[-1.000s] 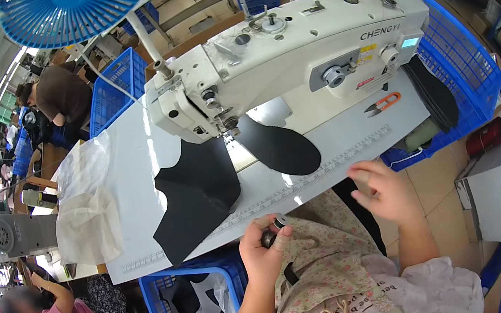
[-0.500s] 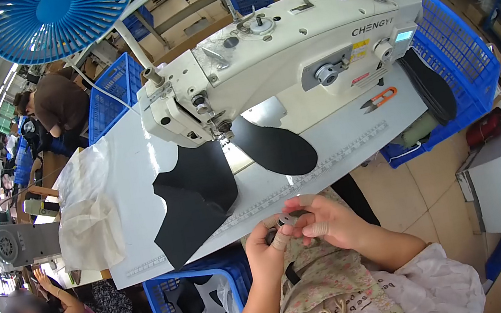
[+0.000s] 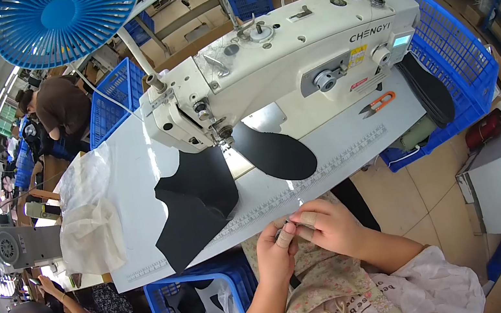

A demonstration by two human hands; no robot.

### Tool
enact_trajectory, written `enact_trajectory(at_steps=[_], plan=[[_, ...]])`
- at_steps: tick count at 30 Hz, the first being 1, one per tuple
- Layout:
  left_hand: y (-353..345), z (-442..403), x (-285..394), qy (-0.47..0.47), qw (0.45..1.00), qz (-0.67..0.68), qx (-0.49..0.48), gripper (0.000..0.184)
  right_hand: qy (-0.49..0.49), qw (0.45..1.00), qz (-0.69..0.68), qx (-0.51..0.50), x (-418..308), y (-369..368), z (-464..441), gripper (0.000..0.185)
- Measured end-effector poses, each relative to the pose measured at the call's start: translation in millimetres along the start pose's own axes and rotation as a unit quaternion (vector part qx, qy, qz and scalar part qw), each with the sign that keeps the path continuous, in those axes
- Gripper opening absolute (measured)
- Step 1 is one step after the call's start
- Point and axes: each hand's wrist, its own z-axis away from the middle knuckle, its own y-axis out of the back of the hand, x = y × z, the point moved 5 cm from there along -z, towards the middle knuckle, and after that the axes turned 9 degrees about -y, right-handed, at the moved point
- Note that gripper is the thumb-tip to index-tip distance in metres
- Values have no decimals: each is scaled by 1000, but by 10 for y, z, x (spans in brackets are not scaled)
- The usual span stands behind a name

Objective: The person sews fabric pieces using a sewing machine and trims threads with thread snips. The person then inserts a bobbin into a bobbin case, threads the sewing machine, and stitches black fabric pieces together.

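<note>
My left hand (image 3: 276, 248) and my right hand (image 3: 329, 228) meet in front of my apron, just off the table's front edge. Their fingertips are pinched together on a small metal bobbin case (image 3: 290, 222), mostly covered by the fingers. Tape wraps several fingers. Beyond them stands a white sewing machine (image 3: 274, 54). Under its needle area lie a black insole-shaped piece (image 3: 277, 152) and, to the left, a black cut piece (image 3: 195, 198) with a curved outline. Neither hand touches these.
Orange-handled thread snips (image 3: 378, 103) lie right of the needle on the white table (image 3: 129, 176). Stacked black soles (image 3: 427, 89) sit at the right end. A blue crate (image 3: 236, 273) stands below left, another (image 3: 450, 33) behind right. A blue fan (image 3: 59, 15) hangs upper left. Two people work at left.
My right hand has closed in over the left fingertips, so the bobbin case shows less than before. The sewing machine and black pieces have stayed put; the view has shifted slightly.
</note>
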Motion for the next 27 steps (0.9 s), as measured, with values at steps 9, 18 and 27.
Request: enact_trajectory(at_steps=[9, 18, 27], plan=[[89, -74, -68, 134, 970, 197, -38, 56, -309, 904, -289, -54, 520, -13, 59, 22], [68, -97, 1, 100, 963, 232, -99, 54, -410, 815, -409, -36, 682, -19, 188, 26], [54, -92, 19, 68, 972, 208, -87, 35, -414, 768, -483, -73, 617, -47, 181, 30]])
